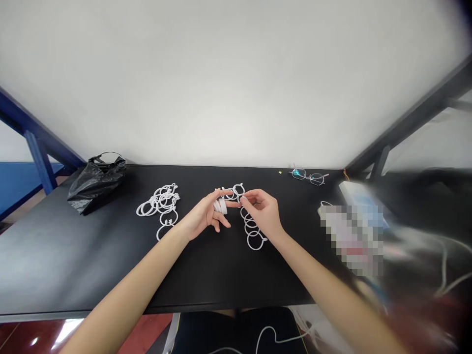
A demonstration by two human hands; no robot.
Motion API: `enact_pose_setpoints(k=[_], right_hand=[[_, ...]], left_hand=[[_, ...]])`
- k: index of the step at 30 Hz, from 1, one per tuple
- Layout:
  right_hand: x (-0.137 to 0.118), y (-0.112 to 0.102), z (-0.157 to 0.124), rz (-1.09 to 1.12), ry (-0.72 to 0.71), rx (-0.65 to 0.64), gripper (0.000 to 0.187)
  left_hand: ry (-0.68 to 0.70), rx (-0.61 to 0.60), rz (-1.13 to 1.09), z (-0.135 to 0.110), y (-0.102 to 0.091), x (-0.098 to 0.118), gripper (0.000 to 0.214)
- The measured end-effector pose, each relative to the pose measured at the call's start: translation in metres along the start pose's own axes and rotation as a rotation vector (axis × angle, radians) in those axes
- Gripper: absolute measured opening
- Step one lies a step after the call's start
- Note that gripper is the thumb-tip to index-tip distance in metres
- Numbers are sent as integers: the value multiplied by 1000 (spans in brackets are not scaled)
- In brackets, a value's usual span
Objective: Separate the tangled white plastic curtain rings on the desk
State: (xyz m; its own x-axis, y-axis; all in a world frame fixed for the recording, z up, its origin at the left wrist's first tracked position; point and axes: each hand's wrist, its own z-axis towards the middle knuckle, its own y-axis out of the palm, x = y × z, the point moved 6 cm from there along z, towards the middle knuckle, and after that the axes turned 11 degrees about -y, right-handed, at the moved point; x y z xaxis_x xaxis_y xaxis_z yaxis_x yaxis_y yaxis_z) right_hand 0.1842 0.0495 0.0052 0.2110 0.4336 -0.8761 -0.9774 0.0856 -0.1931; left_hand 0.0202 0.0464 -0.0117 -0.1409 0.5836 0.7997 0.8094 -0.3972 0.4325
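Observation:
My left hand [206, 214] is over the middle of the black table, index finger stretched to the right. A stack of white curtain rings [220, 206] is looped around its fingers. With thumb and fingers pinched together, my right hand [262, 209] meets the left index fingertip and seems to grip a white ring there, mostly hidden by the fingers. Below the right hand, a row of overlapping white rings with small eyelets [255, 242] lies on the table. Several more rings [239, 189] lie just behind the fingertips. Left of my left hand is a loose pile of similar rings [162, 200].
A black plastic bag [98, 182] stands at the back left of the table [121, 255]. Eyeglasses [308, 176] lie at the back right. Blurred and pixelated items, with a white box [356, 194], occupy the right side. A pale cable [275, 334] hangs below the front edge.

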Motion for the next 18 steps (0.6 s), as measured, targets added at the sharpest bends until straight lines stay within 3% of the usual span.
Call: enact_pose_setpoints(k=[4, 7, 13, 18], right_hand=[[-14, 7, -5, -78, -168, -87, 12], [-16, 6, -6, -105, -192, -84, 11], [1, 5, -3, 61, 83, -30, 26], [6, 22, -7, 399, 329, -202, 41]], left_hand=[[6, -2, -37, 1, 0, -2, 55], [11, 4, -55, 1, -2, -2, 56], [175, 6, 16, -1, -2, 7, 52], [346, -72, 271, -10, 14, 8, 53]])
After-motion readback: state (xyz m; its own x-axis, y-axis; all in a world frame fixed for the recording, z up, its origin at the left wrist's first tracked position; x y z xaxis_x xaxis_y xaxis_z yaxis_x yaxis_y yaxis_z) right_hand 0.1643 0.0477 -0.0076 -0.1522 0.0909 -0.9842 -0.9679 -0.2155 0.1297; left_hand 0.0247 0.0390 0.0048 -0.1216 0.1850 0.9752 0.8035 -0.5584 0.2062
